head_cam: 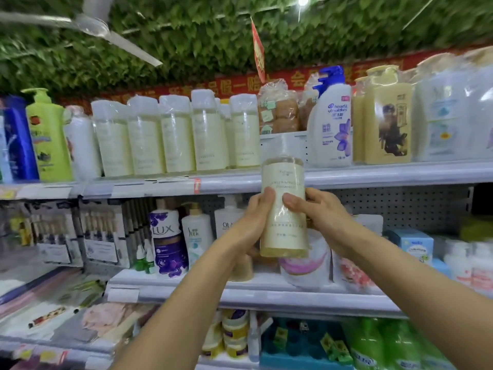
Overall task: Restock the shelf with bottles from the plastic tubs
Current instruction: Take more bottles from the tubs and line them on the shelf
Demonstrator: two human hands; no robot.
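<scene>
Crowded shelf [373, 173] at twelve o'clock; both hands, left [252, 222] and right [317, 213], clasp a wrapped bottle [283, 206]. Slippery film could let it slide.

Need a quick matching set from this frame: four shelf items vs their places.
Items:
1. pale bottle
2. Head & Shoulders bottle
3. Lux bottle
4. green pump bottle

Places:
A. top shelf, far left
B. held in front of the shelves by the left hand and right hand
C. second shelf, left of the hands
D. top shelf, right of the gap

Pairs: 1-B, 2-D, 3-C, 4-A
</scene>
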